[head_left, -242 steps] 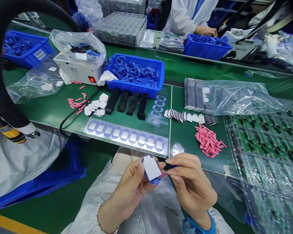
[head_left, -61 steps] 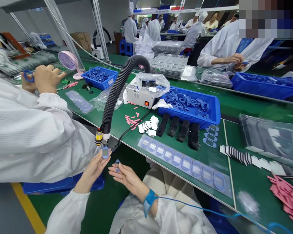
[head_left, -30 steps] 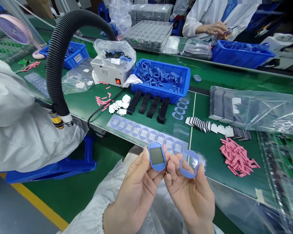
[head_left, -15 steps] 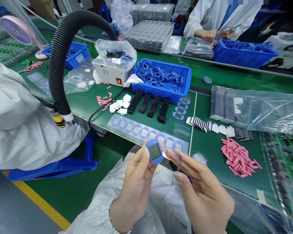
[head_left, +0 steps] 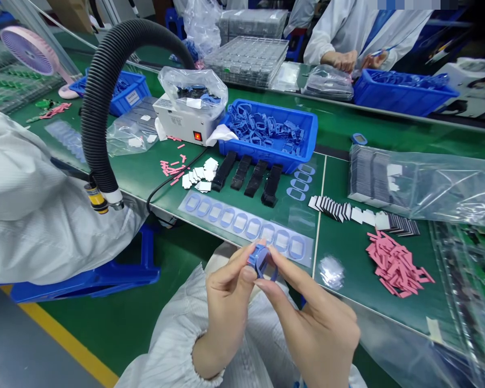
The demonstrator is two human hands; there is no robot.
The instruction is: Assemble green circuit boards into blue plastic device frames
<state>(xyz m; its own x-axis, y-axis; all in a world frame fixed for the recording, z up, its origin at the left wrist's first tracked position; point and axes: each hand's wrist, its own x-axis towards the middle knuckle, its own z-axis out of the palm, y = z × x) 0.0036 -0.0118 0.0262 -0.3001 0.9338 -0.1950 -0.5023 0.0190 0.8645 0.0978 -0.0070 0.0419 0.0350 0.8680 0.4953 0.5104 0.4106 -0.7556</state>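
My left hand grips a small blue device housing, turned edge-on, between thumb and fingers. Thumb and fingertips of my right hand pinch a thin blue oval frame against or very near the housing; whether they touch is hard to see. Just beyond my fingers, a clear sheet with a row of blue oval frames lies along the bench edge. More of these loose oval frames lie farther up on the green bench.
A blue bin of blue housings stands ahead, with black strips before it. Pink strips and white-black pads lie right. A black hose arches left beside a seated person's sleeve. A co-worker's hands work opposite.
My left hand has turned the device from display-facing to edge-on. My right hand has moved left to it with the oval frame. Another blue device on the far strip has shifted right.
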